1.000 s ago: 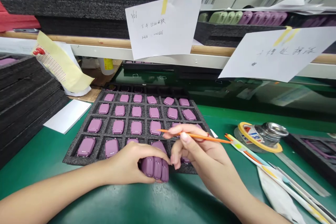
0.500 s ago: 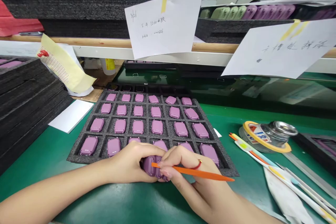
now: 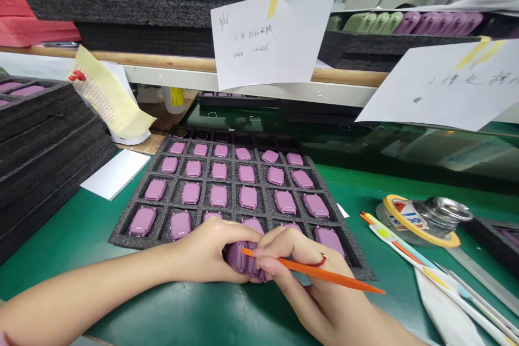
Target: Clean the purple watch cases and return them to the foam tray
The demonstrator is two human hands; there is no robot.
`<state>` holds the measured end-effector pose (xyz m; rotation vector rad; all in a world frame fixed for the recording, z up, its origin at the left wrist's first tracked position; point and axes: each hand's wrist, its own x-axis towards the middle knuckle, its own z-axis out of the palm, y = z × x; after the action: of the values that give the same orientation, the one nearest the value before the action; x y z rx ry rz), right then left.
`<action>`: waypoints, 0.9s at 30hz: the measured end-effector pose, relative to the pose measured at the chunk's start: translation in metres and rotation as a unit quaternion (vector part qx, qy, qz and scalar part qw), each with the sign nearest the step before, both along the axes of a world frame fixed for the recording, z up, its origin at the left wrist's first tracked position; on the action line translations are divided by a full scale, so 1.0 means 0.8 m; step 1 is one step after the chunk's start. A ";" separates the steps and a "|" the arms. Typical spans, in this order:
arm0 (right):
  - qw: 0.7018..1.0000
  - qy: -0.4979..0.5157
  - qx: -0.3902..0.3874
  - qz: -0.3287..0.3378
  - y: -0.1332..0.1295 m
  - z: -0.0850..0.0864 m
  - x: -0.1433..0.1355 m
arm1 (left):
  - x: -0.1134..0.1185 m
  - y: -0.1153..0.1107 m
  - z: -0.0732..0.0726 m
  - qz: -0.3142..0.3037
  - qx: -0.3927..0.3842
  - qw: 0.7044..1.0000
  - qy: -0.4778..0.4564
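My left hand (image 3: 214, 254) is wrapped around a purple watch case (image 3: 237, 258), holding it upright above the front edge of the foam tray. Between the thumb and fingers of my right hand (image 3: 304, 259) is an orange plastic pry stick (image 3: 332, 277). Its blunt left end touches the case's side, or lies right over it; its pointed end sticks out to the right. Part of the case is hidden by my fingers. Just behind my hands the black foam tray (image 3: 121, 232) holds rows of similar purple cases (image 3: 190, 193), one per compartment.
At right stand a glass jar (image 3: 438, 216) and a yellow tape roll (image 3: 393, 208), beside several thin tools (image 3: 425, 270) and a white cloth (image 3: 446, 308). Stacked foam trays (image 3: 48, 157) rise at left near white paper (image 3: 115, 173). A shelf (image 3: 182, 75) with hanging notes (image 3: 271, 38) crosses the back.
The whole scene has shifted slightly right in view. My hands keep the same grip on the watch case and the pry stick, whose pointed end now sits a little lower.
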<state>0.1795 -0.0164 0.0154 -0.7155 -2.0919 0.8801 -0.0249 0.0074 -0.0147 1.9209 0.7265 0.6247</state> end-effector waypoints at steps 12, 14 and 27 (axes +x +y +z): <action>1.000 -0.023 -0.016 -0.004 -0.003 0.008 -0.002 | 0.000 0.000 -0.003 0.002 0.002 1.000 -0.012; 0.999 -0.031 -0.021 0.004 -0.004 0.008 -0.006 | 0.001 0.000 -0.002 -0.001 0.002 1.000 -0.004; 1.000 -0.014 -0.025 -0.008 0.000 -0.002 -0.001 | 0.001 0.000 -0.004 0.010 0.013 1.000 0.008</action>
<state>0.1787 -0.0164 0.0139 -0.7735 -2.0914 0.9210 -0.0243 0.0072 -0.0177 1.9464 0.7518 0.6333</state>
